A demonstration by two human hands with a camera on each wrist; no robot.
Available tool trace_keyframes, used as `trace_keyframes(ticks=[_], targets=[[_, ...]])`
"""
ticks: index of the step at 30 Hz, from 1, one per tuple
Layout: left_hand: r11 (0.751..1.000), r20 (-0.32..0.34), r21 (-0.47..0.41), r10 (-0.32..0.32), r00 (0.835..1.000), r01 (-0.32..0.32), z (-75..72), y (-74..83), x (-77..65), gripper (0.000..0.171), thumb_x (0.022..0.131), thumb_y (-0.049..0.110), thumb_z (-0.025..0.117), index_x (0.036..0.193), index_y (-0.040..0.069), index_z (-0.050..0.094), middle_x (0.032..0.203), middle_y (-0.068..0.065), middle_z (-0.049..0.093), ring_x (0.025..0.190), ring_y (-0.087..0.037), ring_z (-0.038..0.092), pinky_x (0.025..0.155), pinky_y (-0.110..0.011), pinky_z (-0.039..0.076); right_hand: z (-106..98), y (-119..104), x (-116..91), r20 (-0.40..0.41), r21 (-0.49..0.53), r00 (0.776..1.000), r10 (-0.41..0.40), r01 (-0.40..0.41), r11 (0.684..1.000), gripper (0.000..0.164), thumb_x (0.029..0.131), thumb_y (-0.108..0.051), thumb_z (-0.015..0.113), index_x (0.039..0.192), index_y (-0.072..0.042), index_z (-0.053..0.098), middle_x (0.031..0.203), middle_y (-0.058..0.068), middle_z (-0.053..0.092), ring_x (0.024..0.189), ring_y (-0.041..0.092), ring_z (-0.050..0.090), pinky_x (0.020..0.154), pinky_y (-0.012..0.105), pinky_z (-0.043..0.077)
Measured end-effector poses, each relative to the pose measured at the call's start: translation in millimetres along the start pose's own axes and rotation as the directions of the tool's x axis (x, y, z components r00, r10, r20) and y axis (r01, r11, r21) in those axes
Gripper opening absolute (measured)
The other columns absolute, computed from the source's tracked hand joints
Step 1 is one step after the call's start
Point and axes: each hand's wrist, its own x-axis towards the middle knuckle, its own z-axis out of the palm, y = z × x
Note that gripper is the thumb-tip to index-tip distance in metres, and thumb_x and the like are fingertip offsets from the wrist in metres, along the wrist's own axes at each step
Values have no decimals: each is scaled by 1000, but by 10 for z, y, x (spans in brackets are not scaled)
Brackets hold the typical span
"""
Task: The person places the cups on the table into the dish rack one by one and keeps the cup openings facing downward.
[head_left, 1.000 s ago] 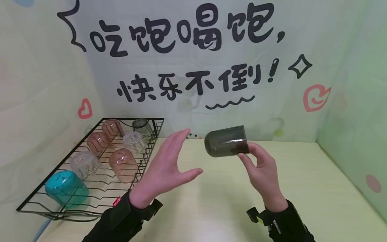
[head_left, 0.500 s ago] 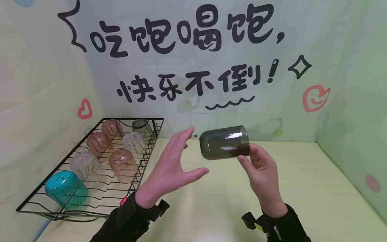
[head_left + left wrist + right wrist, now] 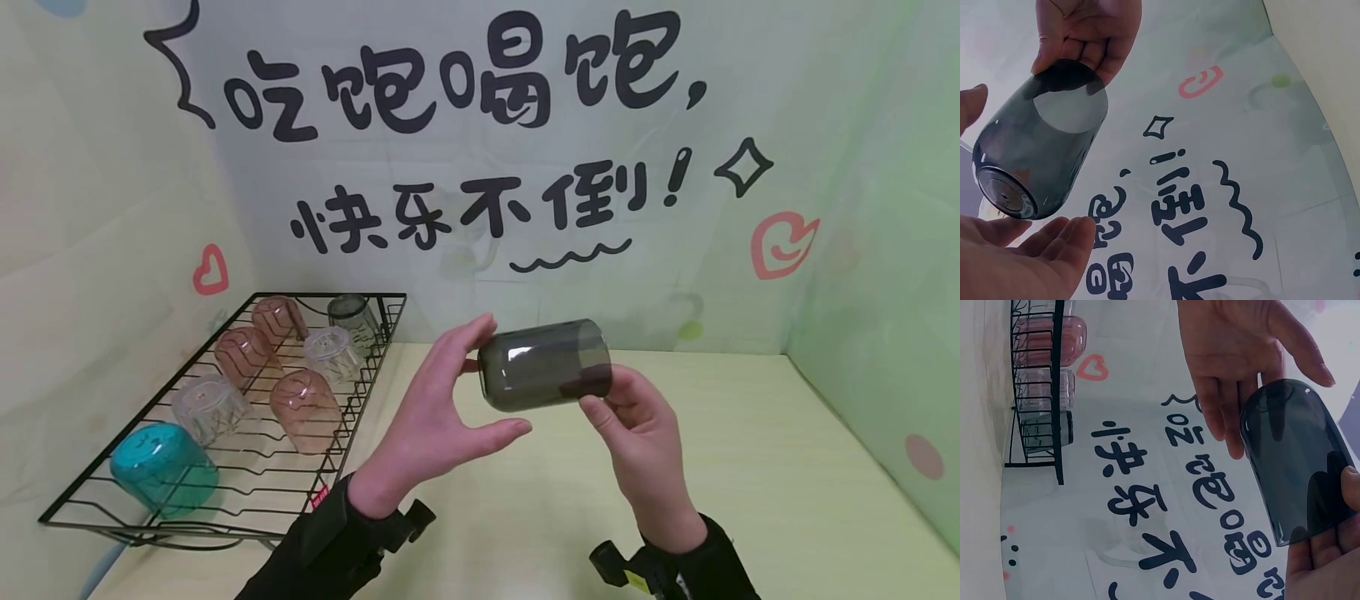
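A smoky grey see-through cup (image 3: 543,367) lies sideways in the air above the table, its closed base to the left and its mouth to the right. My right hand (image 3: 641,442) pinches it at the mouth end, thumb outside and fingers at the rim. Around the base end, my left hand (image 3: 435,408) is spread, thumb apart below and fingers behind. In the left wrist view the round base of the cup (image 3: 1035,144) faces the left palm. The right wrist view shows the left fingers (image 3: 1230,412) straight, right beside the cup's base.
A black wire rack (image 3: 247,467) on the left carries several upside-down cups: a teal cup (image 3: 165,471), pink cups such as this pink cup (image 3: 306,408), clear ones and a grey cup (image 3: 354,321). The pale table (image 3: 750,467) meets printed cloth walls behind and at right.
The cup has moved left and slightly down in my right hand. My left hand has moved right, its fingers now at the cup's base.
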Motion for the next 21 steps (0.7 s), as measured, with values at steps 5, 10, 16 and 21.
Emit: trace_keyframes(ticks=[5, 10, 16, 21], targets=[[998, -21, -66, 4, 1000, -6, 28, 23, 0, 93, 70, 15, 90, 149, 8, 40, 141, -7, 49, 126, -18, 47, 99, -34, 49, 22, 7, -10, 13, 52, 1000, -4, 3, 999, 29, 90, 18, 57, 112, 2, 66, 104, 3, 73, 100, 15, 68, 91, 27, 52], [990, -28, -137, -11, 1000, 7, 47, 40, 1, 84, 73, 8, 87, 145, 7, 44, 137, -9, 52, 120, -20, 52, 97, -34, 51, 38, -1, -20, 21, 71, 1000, 2, -4, 997, 29, 90, 17, 57, 113, 2, 66, 106, 4, 73, 101, 16, 68, 93, 28, 51], [984, -28, -177, -30, 999, 25, 51, 36, 0, 79, 75, 4, 85, 143, 5, 46, 135, -9, 53, 117, -21, 54, 97, -32, 51, 46, -11, -35, 11, 60, 1000, 13, -14, 998, 29, 91, 17, 57, 113, 1, 65, 105, 4, 73, 100, 16, 68, 92, 27, 52], [987, -34, -161, -33, 999, 27, 51, 31, -8, 78, 75, 5, 85, 143, 5, 47, 133, -9, 54, 116, -21, 55, 97, -32, 51, 53, -19, -47, 13, 69, 1000, 27, -28, 997, 29, 91, 17, 57, 114, 1, 65, 106, 3, 72, 102, 16, 68, 93, 28, 51]])
